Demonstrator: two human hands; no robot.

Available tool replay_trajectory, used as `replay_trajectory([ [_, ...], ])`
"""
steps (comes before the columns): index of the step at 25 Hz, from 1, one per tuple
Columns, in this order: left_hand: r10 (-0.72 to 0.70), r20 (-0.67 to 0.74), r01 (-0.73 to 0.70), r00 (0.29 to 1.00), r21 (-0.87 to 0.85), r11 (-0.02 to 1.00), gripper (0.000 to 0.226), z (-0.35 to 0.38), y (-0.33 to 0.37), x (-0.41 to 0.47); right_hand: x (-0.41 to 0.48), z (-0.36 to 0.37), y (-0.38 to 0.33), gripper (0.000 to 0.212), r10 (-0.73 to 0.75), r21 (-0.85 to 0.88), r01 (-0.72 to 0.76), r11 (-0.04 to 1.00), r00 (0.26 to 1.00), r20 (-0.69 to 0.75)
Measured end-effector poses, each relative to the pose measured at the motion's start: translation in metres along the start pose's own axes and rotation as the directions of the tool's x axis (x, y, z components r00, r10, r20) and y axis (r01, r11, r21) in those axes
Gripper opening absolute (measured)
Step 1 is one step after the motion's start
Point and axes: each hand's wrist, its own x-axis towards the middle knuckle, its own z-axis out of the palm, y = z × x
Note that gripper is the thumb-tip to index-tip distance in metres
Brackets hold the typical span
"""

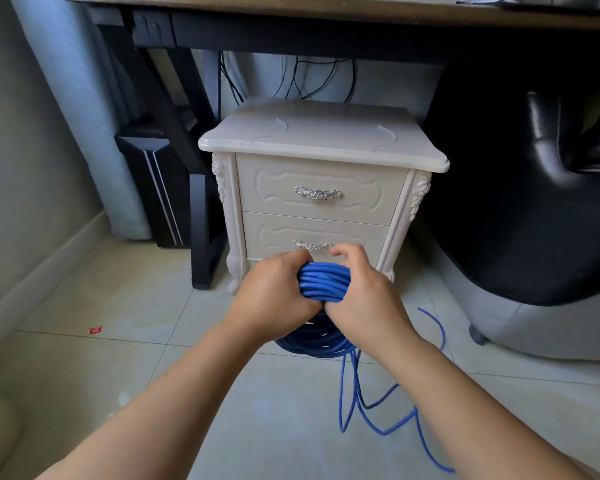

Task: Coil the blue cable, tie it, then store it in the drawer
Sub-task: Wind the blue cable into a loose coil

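I read the blue cable (323,280) as a smooth plastic-jacketed cord with a faint sheen. The nightstand (323,140) has a cream, semi-gloss painted finish. Its top is smooth and reflective, and its front is embossed in relief. The upper drawer handle (317,194) and lower drawer handle (309,244) look like polished, ornately cast silver metal. The floor tiles (84,358) are pale, smooth and lightly glossy. The far desk top (326,12) shows matt wood grain. The black chair (541,126), right, is glossy leather or vinyl; I cannot tell which.

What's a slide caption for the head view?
Left hand and right hand grip the coiled blue cable before a white nightstand, drawers closed, loose end trailing on the floor.
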Motion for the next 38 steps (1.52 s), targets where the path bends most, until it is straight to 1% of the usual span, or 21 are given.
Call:
replay_trajectory([
  [1,-0.020,-0.025,0.019,0.999,-0.045,0.999,0.018,-0.001,0.002,-0.001,0.001,-0.003,0.001,0.054,0.035,0.059,-0.034,0.998,0.999,-0.007],
  [3,-0.105,-0.063,0.094,0.992,-0.159,0.983,0.017,-0.003,0.003,-0.002,0.003,-0.009,0.006,0.048,0.096,0.177,-0.098,0.979,0.995,0.016],
  [5,-0.219,-0.077,0.189,0.973,-0.287,0.939,0.019,-0.007,0.004,-0.002,0.003,-0.012,0.011,0.042,0.152,0.303,-0.164,0.939,0.986,0.065],
  [7,-0.296,-0.079,0.247,0.952,-0.375,0.893,0.019,-0.009,0.004,0.000,0.002,-0.013,0.014,0.040,0.189,0.411,-0.201,0.889,0.979,0.071],
  [11,-0.358,-0.099,0.262,0.929,-0.508,0.820,0.019,-0.010,0.009,0.002,0.003,-0.009,0.015,0.039,0.217,0.563,-0.211,0.799,0.975,0.056],
  [14,-0.432,-0.132,0.246,0.892,-0.660,0.709,0.021,-0.010,0.010,0.002,0.000,-0.002,0.013,0.045,0.255,0.698,-0.260,0.668,0.960,0.114],
  [16,-0.484,-0.115,0.240,0.867,-0.756,0.609,0.022,-0.007,0.010,0.000,-0.002,0.005,0.010,0.049,0.285,0.767,-0.294,0.570,0.947,0.150],
  [18,-0.520,-0.058,0.258,0.852,-0.818,0.514,0.025,-0.001,0.011,-0.003,-0.002,0.009,0.008,0.049,0.318,0.812,-0.280,0.513,0.940,0.124],
  [20,-0.523,0.010,0.284,0.852,-0.849,0.446,0.020,0.004,0.012,-0.005,-0.001,0.009,0.008,0.050,0.331,0.819,-0.234,0.524,0.942,0.057],
  [21,-0.508,0.048,0.305,0.860,-0.846,0.436,0.016,0.005,0.011,-0.005,0.000,0.009,0.009,0.050,0.343,0.807,-0.219,0.548,0.939,0.022],
  [23,-0.451,0.141,0.368,0.881,-0.802,0.469,0.017,0.001,0.008,-0.004,0.002,0.008,0.011,0.050,0.378,0.777,-0.211,0.593,0.925,-0.037],
  [25,-0.377,0.202,0.400,0.904,-0.713,0.576,0.028,-0.006,0.005,-0.001,0.005,0.004,0.015,0.053,0.372,0.739,-0.183,0.648,0.923,-0.098],
  [26,-0.337,0.190,0.375,0.922,-0.656,0.655,0.035,-0.010,0.004,0.000,0.006,0.002,0.016,0.054,0.341,0.695,-0.157,0.701,0.931,-0.133],
  [27,-0.287,0.148,0.317,0.947,-0.590,0.742,0.042,-0.013,0.004,0.001,0.007,0.000,0.017,0.055,0.288,0.630,-0.126,0.766,0.944,-0.161],
  [29,-0.147,0.061,0.159,0.987,-0.410,0.898,0.054,-0.017,0.005,0.001,0.005,-0.001,0.015,0.056,0.162,0.452,-0.069,0.889,0.972,-0.170],
  [30,-0.075,0.048,0.086,0.996,-0.304,0.949,0.058,-0.017,0.005,0.000,0.003,0.001,0.013,0.057,0.099,0.348,-0.039,0.937,0.983,-0.155],
  [31,-0.019,0.058,0.031,0.998,-0.212,0.977,0.059,-0.017,0.005,0.000,0.001,0.004,0.012,0.059,0.037,0.249,-0.001,0.969,0.990,-0.139],
  [32,0.010,0.071,0.001,0.997,-0.155,0.988,0.056,-0.016,0.005,-0.001,0.000,0.006,0.011,0.060,-0.013,0.176,0.036,0.984,0.992,-0.129],
  [34,-0.022,0.060,0.030,0.998,-0.140,0.990,0.039,-0.014,0.007,-0.002,0.000,0.007,0.010,0.061,-0.052,0.134,0.068,0.989,0.991,-0.122],
  [36,-0.095,0.011,0.095,0.995,-0.211,0.973,0.029,-0.014,0.009,-0.002,0.001,0.004,0.008,0.059,-0.010,0.198,0.033,0.980,0.993,-0.118],
  [38,-0.170,-0.010,0.158,0.985,-0.309,0.938,0.027,-0.014,0.010,0.000,0.003,0.002,0.006,0.054,0.075,0.319,-0.041,0.947,0.993,-0.095],
])
